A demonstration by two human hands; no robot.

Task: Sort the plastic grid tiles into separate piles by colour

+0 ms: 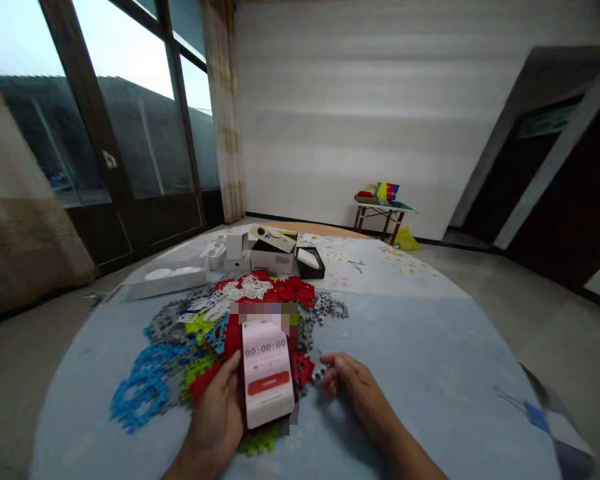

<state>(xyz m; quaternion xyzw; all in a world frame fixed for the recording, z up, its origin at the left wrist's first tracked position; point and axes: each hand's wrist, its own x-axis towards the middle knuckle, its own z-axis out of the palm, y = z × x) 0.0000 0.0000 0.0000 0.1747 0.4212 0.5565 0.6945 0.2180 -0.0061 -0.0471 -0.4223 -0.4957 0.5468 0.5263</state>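
My left hand (pixel 219 410) is wrapped round the left side of a smartphone (pixel 269 370), held tilted up above the table. Its lit screen reads 00:00:00, with an orange-red button below; a blurred patch covers its top. To the right of the phone, apart from it, my right hand (pixel 353 383) holds nothing; its index finger is partly stretched out and the others are loosely bent. Beneath and behind the phone lies a heap of flat, toothed, gear-like pieces: blue ones (pixel 143 390), red ones (pixel 295 291), white ones (pixel 250 288), plus grey and lime green ones.
Behind the heap stand an open box with a patterned lid (pixel 273 240), a small black box (pixel 311 263) and a long white box (pixel 167 280). A pale blue cloth (pixel 410 360) covers the round table. By the far wall, a small table (pixel 385 208) carries colourful items.
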